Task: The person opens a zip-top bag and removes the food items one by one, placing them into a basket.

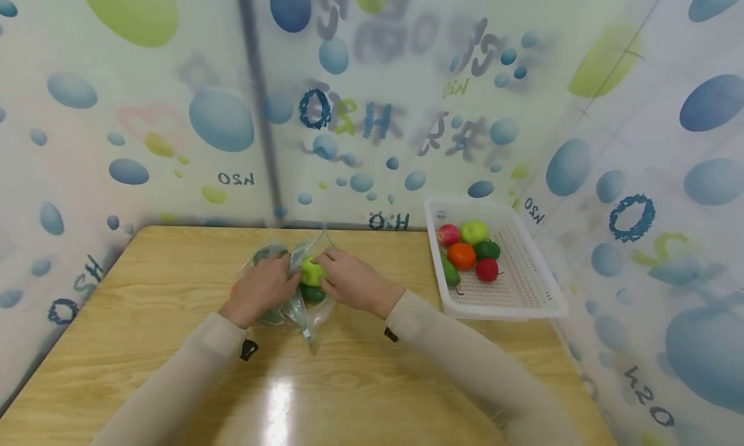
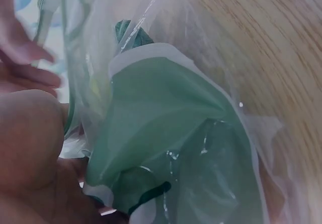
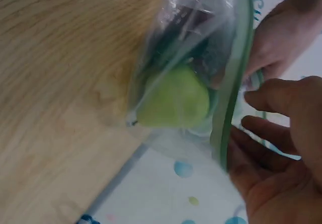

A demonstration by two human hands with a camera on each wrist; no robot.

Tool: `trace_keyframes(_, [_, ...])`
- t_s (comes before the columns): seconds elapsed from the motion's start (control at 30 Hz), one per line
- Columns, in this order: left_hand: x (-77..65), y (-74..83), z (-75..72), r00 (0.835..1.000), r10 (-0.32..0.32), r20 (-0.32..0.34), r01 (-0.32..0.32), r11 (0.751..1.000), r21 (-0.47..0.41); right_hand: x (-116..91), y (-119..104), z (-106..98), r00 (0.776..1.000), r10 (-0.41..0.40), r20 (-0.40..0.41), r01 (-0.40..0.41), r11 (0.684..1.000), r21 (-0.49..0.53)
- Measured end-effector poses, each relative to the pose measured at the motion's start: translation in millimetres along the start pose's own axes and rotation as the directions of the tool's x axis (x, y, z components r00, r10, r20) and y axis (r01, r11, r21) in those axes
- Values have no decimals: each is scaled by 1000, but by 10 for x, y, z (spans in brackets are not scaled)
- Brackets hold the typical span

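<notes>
A clear plastic zip bag (image 1: 296, 310) with green print and a green zip edge (image 3: 236, 78) lies on the table between both hands. My left hand (image 1: 261, 288) grips the bag's left side, its fingers curled over the plastic. On the opposite side of the opening, my right hand (image 1: 354, 281) holds the zip edge between thumb and fingers. A yellow-green apple (image 3: 176, 98) sits inside the bag, close to the right fingertips. Beside it shows a dark green item (image 1: 312, 293), its kind partly hidden by the plastic. The green printed panel (image 2: 166, 98) fills much of the left wrist view.
To the right stands a white perforated basket (image 1: 523, 304). It holds several fruits and vegetables, among them an orange-coloured fruit (image 1: 462, 256), a green apple (image 1: 475, 232) and a red one (image 1: 487, 270). A patterned curtain (image 1: 349, 162) borders the wooden table (image 1: 349, 394) at the back.
</notes>
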State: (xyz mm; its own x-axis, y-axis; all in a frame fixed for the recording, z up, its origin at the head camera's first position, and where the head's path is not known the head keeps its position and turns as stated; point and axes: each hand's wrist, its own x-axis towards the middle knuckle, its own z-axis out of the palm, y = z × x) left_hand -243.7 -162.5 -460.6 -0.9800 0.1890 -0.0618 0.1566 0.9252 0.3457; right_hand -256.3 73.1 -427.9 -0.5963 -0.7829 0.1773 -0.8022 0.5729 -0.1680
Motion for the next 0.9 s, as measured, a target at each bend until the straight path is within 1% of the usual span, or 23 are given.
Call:
trace_keyframes(0.07, [-11, -3, -1, 1000, 1, 3, -1, 1000, -3, 47, -6, 70, 998, 54, 36, -53, 998, -47])
trace_keyframes(0.17, [-17, -8, 6, 1000, 8, -8, -9, 1000, -15, 100, -2, 154, 991, 121, 65, -114, 989, -98])
trace_keyframes(0.3, [-27, -19, 25, 999, 27, -32, -28, 999, -23, 161, 18, 255, 982, 168, 83, -159, 982, -104])
trace_keyframes(0.4, [-42, -26, 29, 999, 33, -41, -34, 999, -28, 205, 31, 319, 980, 177, 95, -168, 981, -94])
trace_keyframes(0.5, [-52, -30, 22, 998, 37, -48, -38, 999, -35, 242, 39, 362, 980, 169, 110, -158, 983, -96])
trace_keyframes(0.6, [-53, -33, 0, 998, 41, -44, -44, 997, -59, 271, 48, 384, 982, 154, 113, -144, 986, -87])
trace_keyframes(0.7, [-60, -37, -17, 998, 41, -40, -45, 995, -88, 285, 51, 385, 983, 146, 107, -141, 988, -58])
trace_keyframes(0.9, [-112, -56, 7, 999, 31, -43, -37, 990, -138, 278, 51, 400, 980, 155, 121, -153, 988, -24])
